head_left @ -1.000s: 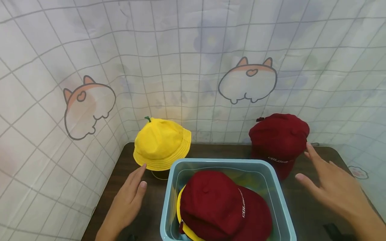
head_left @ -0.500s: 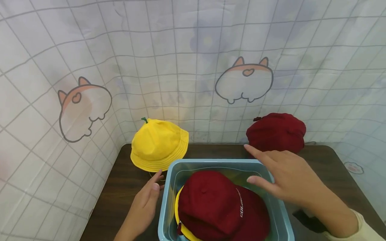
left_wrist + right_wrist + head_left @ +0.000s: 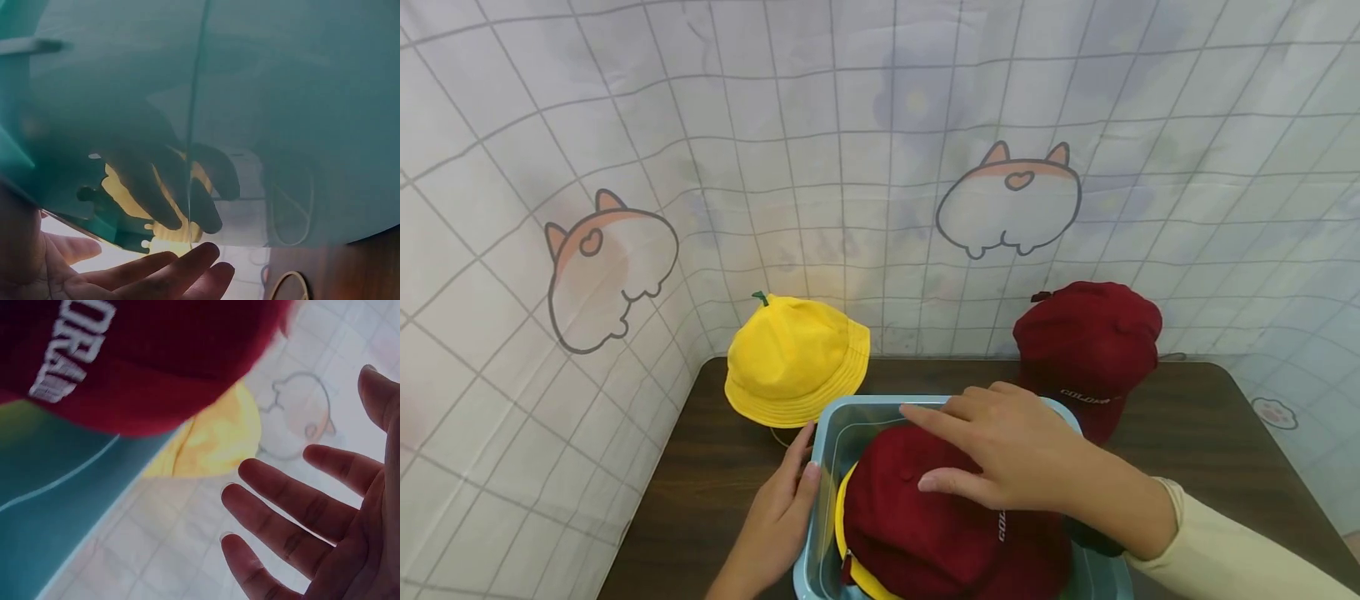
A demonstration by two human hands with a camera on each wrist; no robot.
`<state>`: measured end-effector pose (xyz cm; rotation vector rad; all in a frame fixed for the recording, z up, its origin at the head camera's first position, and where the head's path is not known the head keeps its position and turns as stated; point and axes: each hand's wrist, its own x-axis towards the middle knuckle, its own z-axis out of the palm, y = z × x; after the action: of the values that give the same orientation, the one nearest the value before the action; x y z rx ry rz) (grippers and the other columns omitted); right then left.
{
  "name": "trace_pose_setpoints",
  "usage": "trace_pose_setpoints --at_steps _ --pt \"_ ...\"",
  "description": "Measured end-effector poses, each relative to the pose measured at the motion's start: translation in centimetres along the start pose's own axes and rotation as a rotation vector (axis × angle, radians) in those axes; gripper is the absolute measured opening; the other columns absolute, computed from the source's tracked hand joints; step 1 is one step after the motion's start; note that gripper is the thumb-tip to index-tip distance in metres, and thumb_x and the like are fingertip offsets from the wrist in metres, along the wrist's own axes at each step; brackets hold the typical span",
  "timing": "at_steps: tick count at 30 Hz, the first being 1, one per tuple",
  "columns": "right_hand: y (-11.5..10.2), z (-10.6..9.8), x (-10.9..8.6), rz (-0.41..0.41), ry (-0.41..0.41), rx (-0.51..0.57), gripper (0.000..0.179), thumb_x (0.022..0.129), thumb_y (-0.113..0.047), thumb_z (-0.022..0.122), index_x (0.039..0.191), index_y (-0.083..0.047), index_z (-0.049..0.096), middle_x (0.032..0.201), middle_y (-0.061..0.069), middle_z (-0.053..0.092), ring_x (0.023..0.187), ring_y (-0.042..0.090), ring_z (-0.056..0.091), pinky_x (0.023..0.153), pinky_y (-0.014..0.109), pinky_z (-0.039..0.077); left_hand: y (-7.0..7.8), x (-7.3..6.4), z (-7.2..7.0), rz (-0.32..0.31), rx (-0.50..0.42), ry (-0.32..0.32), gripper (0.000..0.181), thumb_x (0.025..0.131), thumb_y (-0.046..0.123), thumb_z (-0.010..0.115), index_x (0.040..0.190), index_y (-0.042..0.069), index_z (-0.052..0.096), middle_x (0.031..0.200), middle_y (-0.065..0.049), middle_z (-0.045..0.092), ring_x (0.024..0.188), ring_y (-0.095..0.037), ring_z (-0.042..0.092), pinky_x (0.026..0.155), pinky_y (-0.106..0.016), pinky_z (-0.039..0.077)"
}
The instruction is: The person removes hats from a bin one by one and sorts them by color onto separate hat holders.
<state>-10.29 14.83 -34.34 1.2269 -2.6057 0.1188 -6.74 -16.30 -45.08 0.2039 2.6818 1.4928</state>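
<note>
In the head view, a light blue plastic bin (image 3: 861, 402) stands at the front of the table. Inside it a dark red baseball cap (image 3: 910, 533) with white lettering lies over a yellow hat (image 3: 868, 581), of which only an edge shows. My right hand (image 3: 1022, 454) is above this cap, fingers spread and holding nothing; the right wrist view shows a gap between fingers and cap. Against the bin's left side is my left hand (image 3: 775, 517), its fingers extended; whether they press the wall I cannot tell.
Behind the bin at left, a yellow bucket hat (image 3: 797, 358) with a green stem sits on a stand. A second dark red cap (image 3: 1086, 333) is at the back right. A white grid-patterned curtain (image 3: 895, 208) encloses the dark wooden table (image 3: 1195, 450).
My right hand has moved left from beside the back right cap to above the bin. My left hand has shifted right, from near the yellow bucket hat to the bin's left side.
</note>
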Motion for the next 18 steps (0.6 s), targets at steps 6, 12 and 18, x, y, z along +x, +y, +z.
trace_pose_setpoints --at_steps 6,12,18 --pt "-1.0 1.3 1.7 -0.074 -0.066 0.047 0.06 0.098 -0.069 0.048 0.142 -0.031 0.061 0.106 -0.009 0.073 0.093 0.012 0.065 0.077 0.034 0.054 0.1 -0.2 0.1 -0.047 -0.028 -0.025 0.052 0.11 0.044 0.041 0.16 0.041 0.027 0.154 0.0 0.051 0.133 -0.025 0.054 0.108 -0.061 0.045" --pt "-1.4 1.9 2.6 -0.122 -0.109 0.019 0.05 0.098 -0.065 0.053 0.129 -0.03 0.069 0.097 -0.007 0.069 0.088 0.013 0.063 0.073 0.034 0.053 0.0 -0.2 0.3 -0.065 -0.03 -0.016 0.05 0.109 0.045 0.044 0.156 0.048 0.03 0.152 0.005 0.053 0.124 -0.019 0.059 0.104 -0.054 0.051" --pt "-1.5 2.4 3.1 -0.109 -0.203 0.049 0.042 0.096 -0.061 0.06 0.123 -0.031 0.072 0.096 -0.008 0.069 0.087 0.011 0.061 0.076 0.035 0.055 0.0 -0.4 0.3 -0.047 -0.046 -0.018 0.051 0.109 0.044 0.044 0.158 0.044 0.03 0.152 -0.001 0.054 0.124 -0.023 0.06 0.1 -0.055 0.053"
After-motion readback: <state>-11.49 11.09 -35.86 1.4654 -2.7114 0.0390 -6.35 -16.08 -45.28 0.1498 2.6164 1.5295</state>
